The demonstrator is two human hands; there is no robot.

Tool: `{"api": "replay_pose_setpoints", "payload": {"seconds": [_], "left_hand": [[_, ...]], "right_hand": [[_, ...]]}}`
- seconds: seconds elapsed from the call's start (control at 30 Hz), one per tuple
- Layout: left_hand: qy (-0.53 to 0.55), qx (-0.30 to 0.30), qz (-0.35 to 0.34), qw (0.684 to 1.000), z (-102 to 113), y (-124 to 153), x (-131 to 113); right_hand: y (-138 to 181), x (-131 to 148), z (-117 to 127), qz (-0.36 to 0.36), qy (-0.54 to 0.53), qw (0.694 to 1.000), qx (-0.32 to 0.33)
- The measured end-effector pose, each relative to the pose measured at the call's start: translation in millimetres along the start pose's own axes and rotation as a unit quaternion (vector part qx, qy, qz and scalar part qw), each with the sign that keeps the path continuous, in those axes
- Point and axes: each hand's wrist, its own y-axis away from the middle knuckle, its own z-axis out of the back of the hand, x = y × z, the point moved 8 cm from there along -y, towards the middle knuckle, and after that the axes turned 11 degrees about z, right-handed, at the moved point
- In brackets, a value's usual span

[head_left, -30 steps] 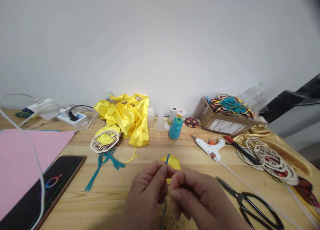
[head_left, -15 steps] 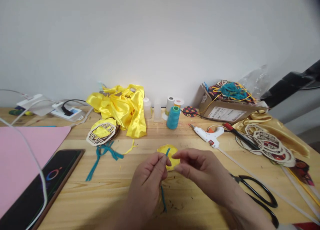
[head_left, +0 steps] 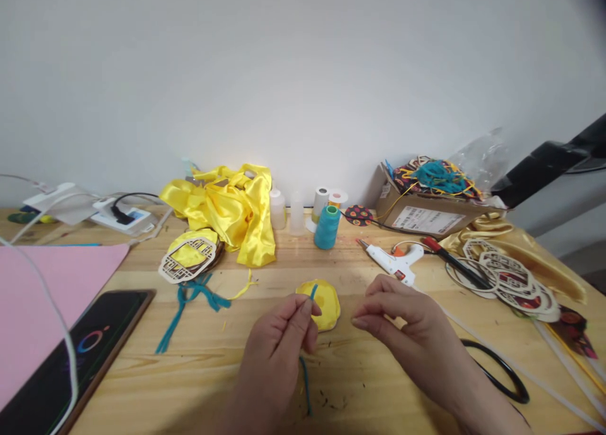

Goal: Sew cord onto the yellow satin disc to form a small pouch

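Between thumb and forefinger my left hand [head_left: 284, 337] pinches a teal cord [head_left: 305, 384]. A short end of it pokes up above the fingertips, and a longer tail hangs below the hand. Just behind lies a yellow satin-covered piece [head_left: 328, 302] on the table, partly hidden by my left fingers. My right hand [head_left: 402, 324] is apart on the right, its thumb and forefinger pressed together; whatever is between them, if anything, is too small to make out. Under my right wrist are scissors [head_left: 509, 384], mostly covered, with one black handle loop showing.
A glue gun [head_left: 395, 258] and wooden lattice cutouts [head_left: 514, 277] lie right, before a cardboard box [head_left: 421, 220]. A teal thread cone [head_left: 326, 226] stands centre back. Yellow satin [head_left: 231, 208], a teal tassel [head_left: 189, 299] and a phone [head_left: 89, 353] are left.
My right hand has moved away to the right from my left hand, and its fingertips have come together. More of the yellow piece shows. My left hand still pinches the cord.
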Motion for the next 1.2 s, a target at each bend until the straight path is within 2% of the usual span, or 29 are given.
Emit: {"api": "replay_pose_setpoints", "payload": {"seconds": [0.13, 0.2, 0.27, 0.37, 0.47, 0.83, 1.0, 1.13, 1.2], "left_hand": [[-0.02, -0.06, -0.018, 0.998, 15, 1, -12], [-0.002, -0.046, -0.01, 0.999, 13, 2, -13], [0.005, -0.003, 0.005, 1.0, 5, 4, -10], [0.005, 0.056, 0.015, 0.998, -9, 7, -4], [0.01, 0.077, -0.004, 0.997, -15, 9, -4], [-0.031, 0.043, -0.004, 0.999, -11, 13, -6], [-0.036, 0.04, 0.002, 0.999, -9, 10, -8], [-0.025, -0.007, 0.018, 1.0, 0, 6, -7], [-0.007, 0.008, 0.021, 1.0, -3, 6, -7]], "right_hand": [[2, 37, -7, 0.126, 0.084, 0.988, 0.031], [1, 51, -15, 0.172, 0.127, 0.976, 0.047], [-2, 57, -20, 0.186, 0.152, 0.969, 0.047], [-8, 52, -18, 0.165, 0.151, 0.974, 0.037], [-13, 39, -14, 0.128, 0.124, 0.984, 0.028], [-14, 15, -14, 0.048, 0.013, 0.999, 0.011], [-13, 16, -12, 0.049, 0.0, 0.999, 0.011], [-9, 29, -13, 0.091, 0.032, 0.995, 0.036], [-9, 36, -14, 0.116, 0.06, 0.991, 0.037]]}}
